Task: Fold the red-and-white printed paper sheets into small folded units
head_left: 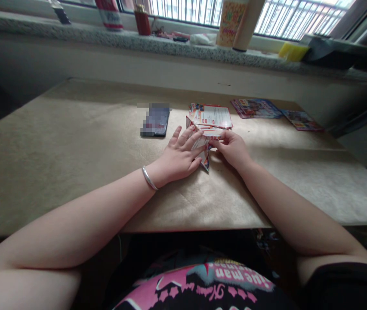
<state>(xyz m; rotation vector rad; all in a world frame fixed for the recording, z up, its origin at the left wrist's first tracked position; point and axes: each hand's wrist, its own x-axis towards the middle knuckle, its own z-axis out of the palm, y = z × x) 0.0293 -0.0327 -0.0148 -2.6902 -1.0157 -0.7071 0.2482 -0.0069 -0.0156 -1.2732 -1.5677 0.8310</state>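
A folded piece of printed paper (204,162) lies on the table in front of me, with pointed corners sticking out past my fingers. My left hand (181,156) rests flat on it, fingers spread, a silver bracelet at the wrist. From the right, my right hand (233,148) pinches the paper's edge between thumb and fingers. Part of the paper is hidden under both hands. Just beyond it lies a stack of printed sheets (217,116), white with red edges.
A phone (155,120), partly blurred, lies left of the sheets. Colourful printed sheets (256,108) and another pile (302,120) sit at the back right of the table (73,172). The windowsill (170,46) holds a can (109,15), a red holder (142,21) and a patterned cup (230,23).
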